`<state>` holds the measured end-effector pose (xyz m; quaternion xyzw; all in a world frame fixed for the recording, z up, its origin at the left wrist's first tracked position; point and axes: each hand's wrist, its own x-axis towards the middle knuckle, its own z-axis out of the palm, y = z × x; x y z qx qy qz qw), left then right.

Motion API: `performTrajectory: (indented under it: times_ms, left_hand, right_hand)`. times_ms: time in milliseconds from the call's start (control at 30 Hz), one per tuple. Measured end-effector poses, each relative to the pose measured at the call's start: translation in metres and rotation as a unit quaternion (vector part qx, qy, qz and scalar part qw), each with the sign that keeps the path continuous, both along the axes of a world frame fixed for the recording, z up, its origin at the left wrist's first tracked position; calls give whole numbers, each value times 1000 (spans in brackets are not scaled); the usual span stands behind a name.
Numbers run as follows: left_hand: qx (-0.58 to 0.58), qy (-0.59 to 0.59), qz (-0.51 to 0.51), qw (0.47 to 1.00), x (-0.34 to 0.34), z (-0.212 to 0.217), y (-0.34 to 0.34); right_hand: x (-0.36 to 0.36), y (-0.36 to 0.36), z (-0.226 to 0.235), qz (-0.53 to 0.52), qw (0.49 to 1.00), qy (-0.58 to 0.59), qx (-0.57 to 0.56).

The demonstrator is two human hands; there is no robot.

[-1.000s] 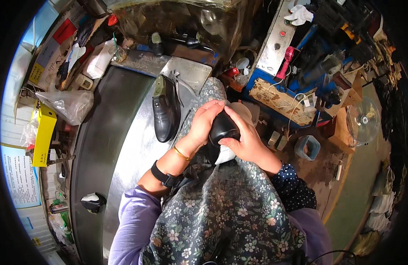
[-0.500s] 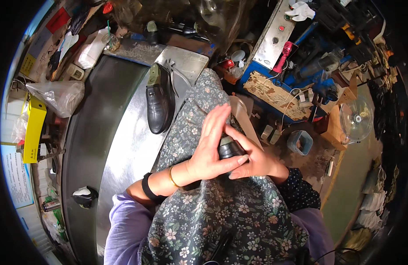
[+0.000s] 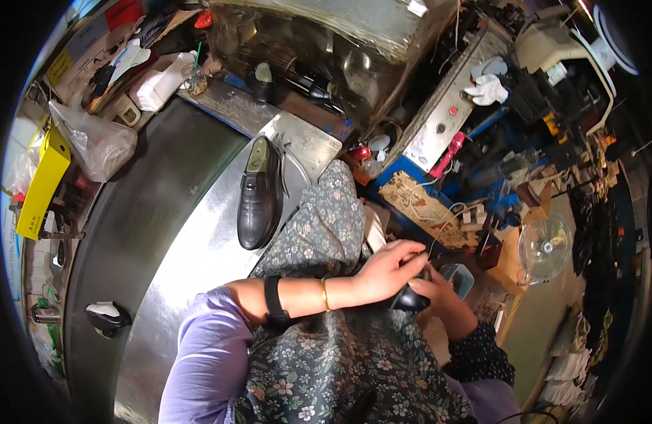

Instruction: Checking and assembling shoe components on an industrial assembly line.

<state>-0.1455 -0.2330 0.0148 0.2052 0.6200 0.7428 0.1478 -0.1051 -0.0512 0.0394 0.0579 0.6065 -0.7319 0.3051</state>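
Over the right side of my lap, my two hands meet on a black shoe [image 3: 411, 299], of which only the dark, shiny lower part shows. My left hand [image 3: 391, 274] lies across the top of it with fingers bent and close together. From the right, my right hand [image 3: 440, 295] wraps around the shoe's side, its fingers partly hidden. A second black leather loafer [image 3: 259, 201] with a greenish insert in its opening lies on the metal table [image 3: 199, 247], left of my knee. Just beyond it rest metal pincers [image 3: 292, 169].
On the dark conveyor belt [image 3: 153, 191] at left sits another black shoe [image 3: 107, 318] with white on top. A blue machine with a control panel [image 3: 442, 124] stands at the far right. Nearby are a plastic bin [image 3: 459, 277] and a fan [image 3: 545, 246].
Both hands and the shoe have moved right, away from the middle of my lap. My left fingers, stretched upward before, are now bent over the shoe. The view has shifted too.
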Motion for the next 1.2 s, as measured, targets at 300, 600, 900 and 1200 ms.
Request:
performTrajectory:
  times_ms: [300,600,900,1200]
  left_hand:
    - [-193,97,388,896,-94,-51,-204]
    - [-601,145,470,630,-124,-151,-361]
    - [-639,84,403,650,-132,-134,-344]
    - [-649,36,368,665,-141,-125,-346]
  right_hand:
    - [8,48,-14,-259,959,-56,-99]
    - [-263,-121,-34,-117,954,248,-120]
    - [-479,-332,-131,131,789,353,486]
    - [-586,-402,-116,391,608,296,624]
